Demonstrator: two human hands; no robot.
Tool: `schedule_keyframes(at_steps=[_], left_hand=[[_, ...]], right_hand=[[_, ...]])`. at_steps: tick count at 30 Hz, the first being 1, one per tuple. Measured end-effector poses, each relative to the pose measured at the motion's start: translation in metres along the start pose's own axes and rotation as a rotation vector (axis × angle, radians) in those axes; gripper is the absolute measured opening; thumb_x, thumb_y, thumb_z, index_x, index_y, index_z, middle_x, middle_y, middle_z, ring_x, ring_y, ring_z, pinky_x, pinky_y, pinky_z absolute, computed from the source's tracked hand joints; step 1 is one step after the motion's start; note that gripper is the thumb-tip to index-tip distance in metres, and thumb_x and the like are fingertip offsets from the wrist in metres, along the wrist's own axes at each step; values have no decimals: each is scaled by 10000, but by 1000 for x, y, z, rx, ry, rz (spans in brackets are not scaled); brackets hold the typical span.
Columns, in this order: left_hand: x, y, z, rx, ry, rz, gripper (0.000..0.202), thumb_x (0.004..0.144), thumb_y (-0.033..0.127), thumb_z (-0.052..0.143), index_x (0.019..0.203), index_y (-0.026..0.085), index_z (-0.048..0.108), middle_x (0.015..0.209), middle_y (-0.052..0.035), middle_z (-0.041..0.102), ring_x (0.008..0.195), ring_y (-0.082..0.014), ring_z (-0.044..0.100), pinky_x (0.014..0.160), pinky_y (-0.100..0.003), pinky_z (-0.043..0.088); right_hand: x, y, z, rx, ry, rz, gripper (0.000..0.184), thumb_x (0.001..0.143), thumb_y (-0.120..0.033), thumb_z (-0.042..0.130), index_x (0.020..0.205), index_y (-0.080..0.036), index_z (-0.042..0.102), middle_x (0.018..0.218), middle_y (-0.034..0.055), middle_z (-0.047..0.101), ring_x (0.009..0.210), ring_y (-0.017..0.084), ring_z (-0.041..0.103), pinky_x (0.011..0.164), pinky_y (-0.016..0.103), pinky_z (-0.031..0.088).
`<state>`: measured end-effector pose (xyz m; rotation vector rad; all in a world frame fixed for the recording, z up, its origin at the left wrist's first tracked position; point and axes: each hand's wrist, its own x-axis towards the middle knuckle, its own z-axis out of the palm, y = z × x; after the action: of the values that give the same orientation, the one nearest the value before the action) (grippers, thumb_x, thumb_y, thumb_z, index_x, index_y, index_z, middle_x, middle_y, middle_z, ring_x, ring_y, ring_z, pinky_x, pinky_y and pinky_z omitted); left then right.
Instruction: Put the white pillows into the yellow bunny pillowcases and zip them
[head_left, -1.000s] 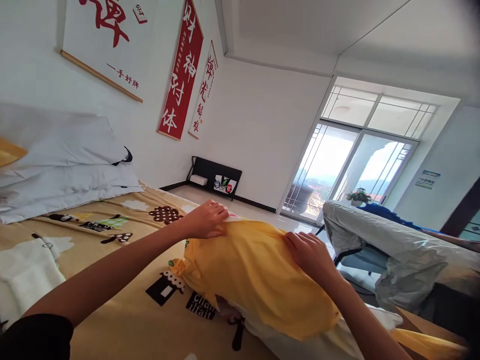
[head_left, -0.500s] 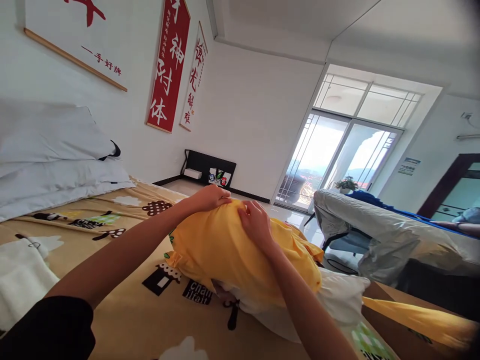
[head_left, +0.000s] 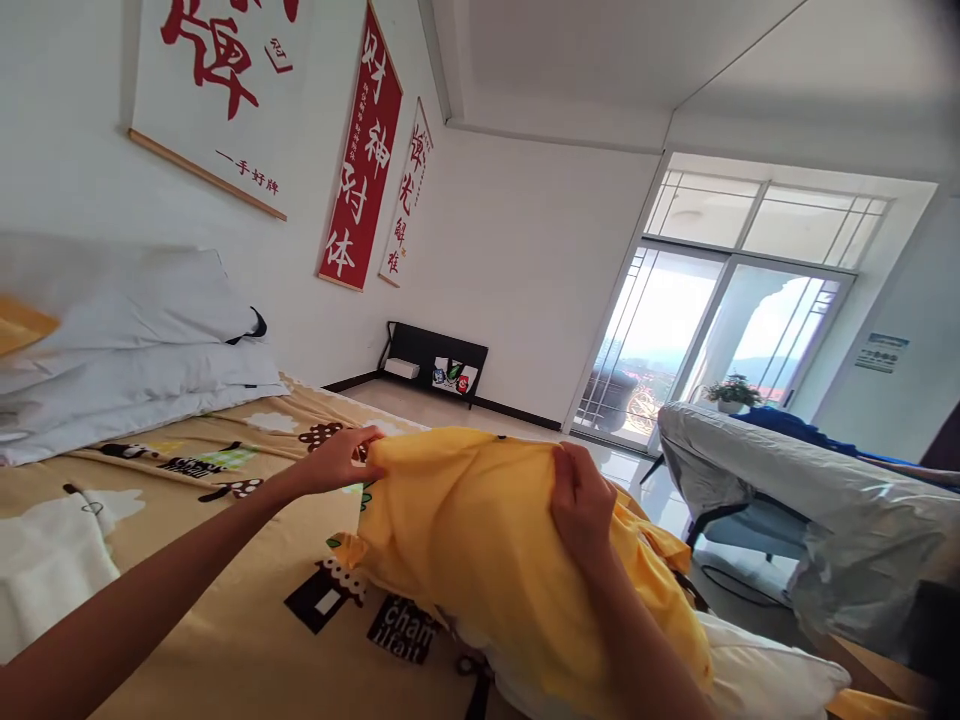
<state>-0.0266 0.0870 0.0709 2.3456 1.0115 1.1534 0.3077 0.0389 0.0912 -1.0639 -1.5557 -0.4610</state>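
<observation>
A yellow pillowcase (head_left: 465, 540) with small green leaf prints lies bunched over a white pillow (head_left: 776, 665), whose end sticks out at the lower right. My left hand (head_left: 349, 462) pinches the far left corner of the yellow cloth between thumb and fingers. At the far right, my right hand (head_left: 583, 500) is closed on the same far edge. The cloth is pulled wide between both hands. My right forearm covers part of the pillow. Underneath is a tan printed bed sheet (head_left: 247, 600).
White pillows (head_left: 165, 310) are stacked at the left against the wall, with a blurred yellow patch (head_left: 26, 325) beside them. A cream blanket (head_left: 52, 570) lies at the left edge. Right of the bed stand a blue chair (head_left: 757, 530) and a plastic-covered table (head_left: 787, 450).
My hands have moved apart, the left one leftward and the right one rightward, spreading the far edge of the yellow pillowcase. The camera view has shifted slightly.
</observation>
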Motion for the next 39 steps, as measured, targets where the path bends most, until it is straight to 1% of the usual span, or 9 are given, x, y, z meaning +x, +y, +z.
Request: schedule_keyframes(at_steps=[4, 8, 11, 15, 19, 27, 32, 36, 39], left_hand=[[-5, -7, 16, -390, 201, -85, 418, 759, 551, 653, 662, 171, 508, 638, 24, 517, 605, -114, 477, 565, -220, 383], [2, 10, 22, -617, 361, -68, 388, 731, 522, 700, 721, 180, 517, 636, 42, 501, 574, -92, 444, 506, -191, 362], [4, 22, 27, -643, 459, -81, 398, 695, 526, 726, 740, 189, 519, 645, 45, 492, 551, -88, 425, 460, -184, 342], [9, 42, 38, -473, 305, 26, 385, 762, 533, 669, 704, 174, 543, 650, 16, 518, 624, -118, 488, 555, -223, 414], [16, 56, 41, -409, 358, 39, 390, 815, 556, 596, 723, 183, 530, 658, 14, 511, 621, -122, 477, 557, -226, 398], [9, 39, 38, -216, 211, 256, 328, 882, 474, 567, 742, 179, 593, 803, -31, 529, 785, -159, 501, 736, -289, 428], [13, 37, 46, -468, 19, 337, 593, 903, 654, 353, 699, 166, 619, 842, -87, 576, 821, -212, 549, 784, -356, 453], [25, 40, 62, -387, 122, 202, 359, 883, 520, 531, 1008, 194, 614, 985, -72, 622, 921, -209, 579, 785, -323, 464], [22, 45, 72, -191, 63, 286, 355, 861, 440, 603, 1131, 210, 579, 1101, -82, 615, 994, -208, 574, 791, -305, 470]], right_hand=[[3, 12, -11, -61, -271, -99, 256, 915, -377, 408, 763, -246, 567, 558, -30, 561, 497, 132, 474, 524, 243, 338], [6, 23, -28, -167, -56, -52, 301, 924, -372, 364, 793, -245, 604, 551, -6, 587, 476, 135, 474, 532, 248, 341], [9, 33, -36, -190, -97, -90, 318, 908, -383, 363, 739, -253, 598, 559, 8, 598, 471, 136, 466, 511, 250, 323], [12, 47, -39, -226, -90, -31, 309, 901, -355, 356, 776, -234, 610, 544, 4, 579, 489, 144, 480, 524, 251, 315], [6, 58, -39, -232, -120, -41, 342, 910, -378, 346, 768, -230, 619, 542, 5, 587, 473, 144, 482, 521, 254, 318], [-13, 83, -61, -242, -32, -4, 377, 917, -464, 381, 740, -235, 622, 545, 9, 608, 485, 157, 545, 503, 258, 369], [-34, 91, -77, -212, -35, -94, 311, 911, -444, 456, 789, -233, 650, 577, 12, 660, 472, 155, 592, 502, 256, 441], [-51, 90, -80, -192, -88, -202, 228, 907, -370, 497, 822, -228, 653, 697, 42, 724, 575, 177, 666, 564, 261, 498], [-58, 86, -78, -189, -100, -208, 190, 905, -332, 518, 814, -226, 646, 640, 23, 697, 513, 155, 629, 540, 250, 484]])
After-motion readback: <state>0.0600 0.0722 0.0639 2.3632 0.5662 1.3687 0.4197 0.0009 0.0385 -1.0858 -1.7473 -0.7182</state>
